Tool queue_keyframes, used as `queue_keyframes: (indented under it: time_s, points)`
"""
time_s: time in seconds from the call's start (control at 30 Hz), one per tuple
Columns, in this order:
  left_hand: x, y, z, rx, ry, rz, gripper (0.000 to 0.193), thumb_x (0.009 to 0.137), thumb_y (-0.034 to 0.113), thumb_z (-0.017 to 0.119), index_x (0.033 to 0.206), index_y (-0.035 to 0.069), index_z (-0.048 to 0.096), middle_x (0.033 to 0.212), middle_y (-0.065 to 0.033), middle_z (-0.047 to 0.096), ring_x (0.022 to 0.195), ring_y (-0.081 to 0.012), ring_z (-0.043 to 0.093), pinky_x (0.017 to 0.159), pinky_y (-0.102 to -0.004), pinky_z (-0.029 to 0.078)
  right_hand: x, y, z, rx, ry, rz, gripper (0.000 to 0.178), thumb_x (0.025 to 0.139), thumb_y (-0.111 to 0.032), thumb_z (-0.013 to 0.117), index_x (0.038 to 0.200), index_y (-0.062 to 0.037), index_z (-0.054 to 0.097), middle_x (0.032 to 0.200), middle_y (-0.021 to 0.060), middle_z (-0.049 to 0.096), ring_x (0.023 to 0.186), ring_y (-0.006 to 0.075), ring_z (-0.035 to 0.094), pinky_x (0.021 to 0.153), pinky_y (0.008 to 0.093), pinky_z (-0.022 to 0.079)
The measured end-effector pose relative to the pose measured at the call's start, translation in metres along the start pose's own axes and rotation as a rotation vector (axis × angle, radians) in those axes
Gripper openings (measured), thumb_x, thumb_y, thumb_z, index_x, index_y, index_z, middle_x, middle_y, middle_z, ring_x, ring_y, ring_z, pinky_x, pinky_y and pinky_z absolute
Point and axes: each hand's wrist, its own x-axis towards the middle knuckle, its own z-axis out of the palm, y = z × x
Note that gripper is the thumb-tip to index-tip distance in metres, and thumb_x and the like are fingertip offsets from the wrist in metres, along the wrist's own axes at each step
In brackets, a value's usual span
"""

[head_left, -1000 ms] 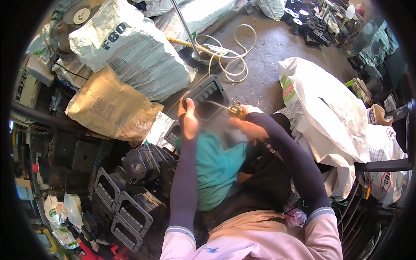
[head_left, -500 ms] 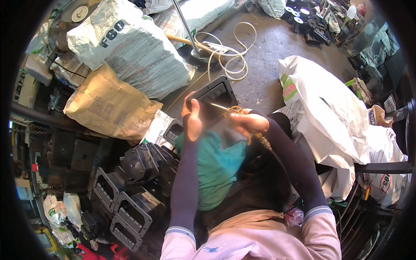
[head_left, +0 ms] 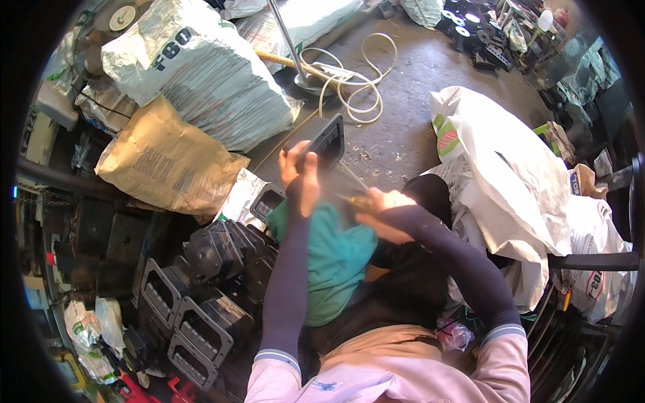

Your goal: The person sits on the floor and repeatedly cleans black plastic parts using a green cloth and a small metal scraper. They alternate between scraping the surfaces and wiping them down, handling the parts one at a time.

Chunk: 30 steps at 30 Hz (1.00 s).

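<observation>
My left hand (head_left: 305,176) is closed around a black rectangular housing (head_left: 327,143), raised in front of me and tilted so its framed opening faces right. My right hand (head_left: 386,209), somewhat blurred, grips an air blow gun (head_left: 361,201) with a yellowish body, just below and to the right of the housing. The gun's thin nozzle is smeared and hard to follow, and most of its body is hidden by my fingers. A green cloth (head_left: 341,258) lies across my lap beneath both hands.
Several similar black housings (head_left: 215,252) are piled at my left. A brown paper sack (head_left: 171,161) and a large white sack (head_left: 201,77) stand beyond them. At my right lies another white sack (head_left: 500,168). A pale hose (head_left: 376,80) coils on the floor ahead, beside a metal pole (head_left: 285,33).
My left hand has turned the housing so its opening faces more to the right. My right hand has moved slightly down and rotated with the air blow gun, away from the housing.
</observation>
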Motion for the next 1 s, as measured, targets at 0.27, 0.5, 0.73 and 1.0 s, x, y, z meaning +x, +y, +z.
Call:
queue_keyframes:
  time_s: [0.27, 0.5, 0.73, 1.0]
  points:
    - [0.001, 0.006, 0.0, -0.098, 0.187, -0.041, 0.041, 0.098, 0.037, 0.067, 0.121, 0.004, 0.064, 0.111, -0.0064, 0.056, 0.101, -0.0177, 0.057, 0.093, -0.0305, 0.045, -0.01, -0.012, 0.019, 0.037, 0.288, 0.119, 0.037, 0.092, -0.032, 0.063, 0.107, -0.0014, 0.049, 0.091, 0.025, 0.068, 0.082, 0.0429, 0.068, 0.074, 0.0531, 0.052]
    - [0.002, 0.005, 0.0, -0.094, 0.262, -0.077, 0.046, 0.098, 0.034, 0.068, 0.128, 0.001, 0.06, 0.109, -0.0045, 0.062, 0.099, -0.0138, 0.058, 0.092, -0.0296, 0.046, 0.002, -0.015, 0.021, 0.018, 0.358, 0.141, 0.039, 0.095, -0.038, 0.06, 0.106, -0.0021, 0.049, 0.083, 0.0207, 0.069, 0.078, 0.0423, 0.068, 0.07, 0.0545, 0.053]
    - [0.004, 0.012, 0.006, -0.182, 0.281, -0.149, 0.052, 0.096, 0.034, 0.071, 0.13, -0.003, 0.057, 0.118, -0.0103, 0.064, 0.105, -0.0181, 0.059, 0.093, -0.0311, 0.047, 0.034, -0.015, 0.044, -0.05, 0.392, 0.117, 0.031, 0.092, -0.025, 0.059, 0.109, -0.002, 0.049, 0.08, 0.0214, 0.07, 0.077, 0.0417, 0.069, 0.07, 0.0524, 0.054]
    - [0.01, 0.007, 0.003, -0.132, 0.275, -0.348, 0.054, 0.094, 0.034, 0.072, 0.13, -0.004, 0.056, 0.119, -0.0137, 0.065, 0.106, -0.019, 0.061, 0.093, -0.0328, 0.048, 0.083, -0.011, 0.066, -0.078, 0.596, -0.184, 0.02, 0.091, -0.015, 0.056, 0.104, -0.0015, 0.05, 0.068, 0.0183, 0.066, 0.062, 0.0368, 0.068, 0.056, 0.0489, 0.052]
